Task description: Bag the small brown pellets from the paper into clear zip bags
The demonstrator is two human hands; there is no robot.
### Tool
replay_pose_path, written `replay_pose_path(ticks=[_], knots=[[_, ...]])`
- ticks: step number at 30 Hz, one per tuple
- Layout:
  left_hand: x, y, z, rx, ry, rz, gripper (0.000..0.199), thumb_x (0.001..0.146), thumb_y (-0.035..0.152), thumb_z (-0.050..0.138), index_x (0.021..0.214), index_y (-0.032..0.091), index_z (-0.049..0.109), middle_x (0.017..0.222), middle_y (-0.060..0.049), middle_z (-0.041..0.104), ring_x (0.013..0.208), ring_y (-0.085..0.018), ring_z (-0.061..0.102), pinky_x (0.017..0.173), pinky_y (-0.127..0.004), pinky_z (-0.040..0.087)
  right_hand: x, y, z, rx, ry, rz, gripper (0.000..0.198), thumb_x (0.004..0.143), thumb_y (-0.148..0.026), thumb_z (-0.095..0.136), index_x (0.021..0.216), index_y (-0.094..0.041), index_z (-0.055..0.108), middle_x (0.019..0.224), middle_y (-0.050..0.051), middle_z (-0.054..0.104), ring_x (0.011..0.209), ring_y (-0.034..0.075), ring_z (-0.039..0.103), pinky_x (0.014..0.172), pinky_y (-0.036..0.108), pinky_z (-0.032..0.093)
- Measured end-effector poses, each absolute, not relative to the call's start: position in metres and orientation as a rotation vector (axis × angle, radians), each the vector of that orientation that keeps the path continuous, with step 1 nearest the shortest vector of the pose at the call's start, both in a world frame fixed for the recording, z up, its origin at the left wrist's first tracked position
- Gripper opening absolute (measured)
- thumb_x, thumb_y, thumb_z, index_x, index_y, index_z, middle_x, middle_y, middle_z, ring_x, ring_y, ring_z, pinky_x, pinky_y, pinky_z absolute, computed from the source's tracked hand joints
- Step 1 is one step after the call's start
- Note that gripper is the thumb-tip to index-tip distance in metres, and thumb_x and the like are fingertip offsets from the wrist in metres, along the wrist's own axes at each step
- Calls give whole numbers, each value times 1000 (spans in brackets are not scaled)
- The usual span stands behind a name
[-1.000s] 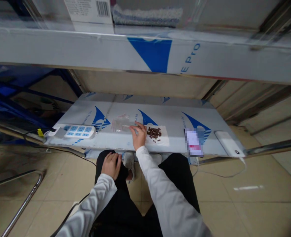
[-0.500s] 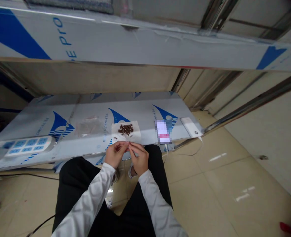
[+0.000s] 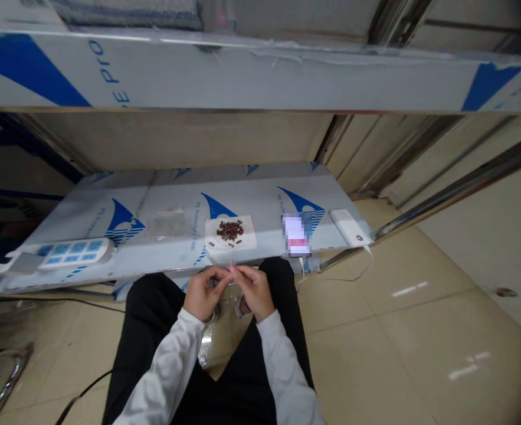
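Note:
My left hand [image 3: 202, 293] and my right hand [image 3: 256, 290] meet above my lap, just off the shelf's front edge. Both have thumb and fingers pinched together, with the tips touching. Something small and pale or see-through may stick up between the fingertips, but it is too blurred to name. Straight ahead of them lies a white paper sheet [image 3: 250, 241]. On it sits a pile of small dark-brown, capsule-like pieces [image 3: 230, 229], with several loose ones nearer the front.
The film-covered metal shelf [image 3: 260, 195] also carries a clear plastic bag [image 3: 167, 223], a white power strip [image 3: 78, 254], a phone [image 3: 295, 236] with a blurred screen, and a white box-like device [image 3: 349, 228] with a cable. An upper shelf [image 3: 264, 82] crosses in front.
My hands have drawn back from the paper toward my lap, staying pinched together. Loose brown pieces at the pile's front now show more plainly. The view has shifted slightly.

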State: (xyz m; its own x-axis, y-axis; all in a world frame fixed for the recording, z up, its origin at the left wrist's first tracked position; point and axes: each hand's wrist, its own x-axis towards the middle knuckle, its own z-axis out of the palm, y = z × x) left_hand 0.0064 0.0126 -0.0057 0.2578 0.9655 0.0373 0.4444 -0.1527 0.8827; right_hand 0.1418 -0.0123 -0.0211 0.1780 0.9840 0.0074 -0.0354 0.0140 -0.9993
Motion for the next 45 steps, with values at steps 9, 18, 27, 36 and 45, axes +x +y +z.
replay_pose_path(ticks=[9, 18, 27, 36, 45], knots=[[4, -33, 16, 1767, 1762, 1019, 22, 74, 32, 59, 58, 19, 53, 52, 2, 59, 48, -13, 55, 54, -24, 42, 136, -36, -5, -1502, -1204, 803, 17, 82, -30, 58, 89, -16, 66, 66, 4, 71, 59, 18, 67, 59, 26, 52], [15, -53, 15, 1964, 1625, 1125, 20, 81, 25, 50, 62, 21, 45, 56, 3, 53, 53, -13, 54, 56, -25, 40, 127, -58, 25, -1515, -1523, 431, 34, 80, -9, 43, 85, -20, 74, 97, 9, 72, 90, 20, 68, 83, 31, 52], [-1, -67, 32, 2235, 1233, 1263, 30, 78, 29, 59, 105, 18, 55, 105, -12, 63, 101, -26, 59, 88, -43, 47, 138, -71, 44, -1483, -1331, 844, 29, 74, -20, 58, 98, -14, 74, 84, 10, 74, 72, 21, 70, 66, 30, 57], [8, -30, 35, 2223, 924, 944, 52, 65, 22, 67, 114, 20, 52, 108, -12, 64, 103, -28, 61, 91, -45, 48, 136, -61, 66, -1657, -1635, 650, 13, 62, -6, 61, 65, -17, 67, 61, -2, 57, 53, 11, 53, 51, 20, 43], [-4, 48, -8, 1814, 1233, 1096, 18, 71, 26, 63, 84, 20, 53, 74, 1, 62, 71, -15, 61, 70, -27, 49, 139, 12, 24, -1498, -1577, 453, 14, 84, -20, 56, 85, -19, 70, 88, 4, 55, 63, 11, 55, 64, 24, 49]])
